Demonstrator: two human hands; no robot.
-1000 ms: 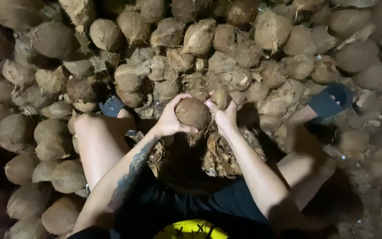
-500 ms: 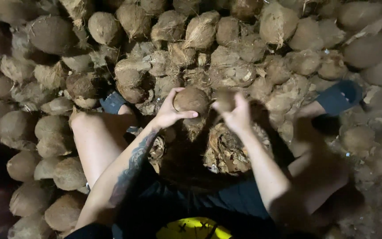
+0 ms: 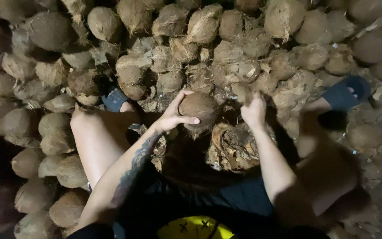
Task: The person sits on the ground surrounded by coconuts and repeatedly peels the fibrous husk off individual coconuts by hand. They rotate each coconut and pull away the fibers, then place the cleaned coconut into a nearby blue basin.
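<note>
**Husked coconut held at the centre of a coconut heap**

At the far left, a bank of brown coconuts (image 3: 36, 132) rises in the shadow, stacked several deep; they run together in the dark and cannot be counted exactly. Just right of them a bent bare knee (image 3: 89, 128) comes up, with a dark blue sandal (image 3: 115, 99) beyond it against the pile.

The left hand (image 3: 173, 116), on a tattooed forearm, grasps one husked coconut (image 3: 199, 108): the thumb lies across its near side and the fingers curl over its top and left flank. This nut is round and dark brown, held in the middle of the view above a torn piece of husk (image 3: 231, 146) that lies between the legs. It is nearly ball-shaped, so no long axis or pointing end can be told; a few loose fibres hang from its underside.

The right hand (image 3: 254, 110) is just beside the nut on its right, apart from it, closed on a strip of husk fibre that sticks up from the fist; motion blur hides the finer detail of the grip.

Further right, a second dark blue sandal (image 3: 345, 92) sits on the outstretched foot, among more coconuts and husk scraps. So: two hands, two sandals, one held nut.
</note>
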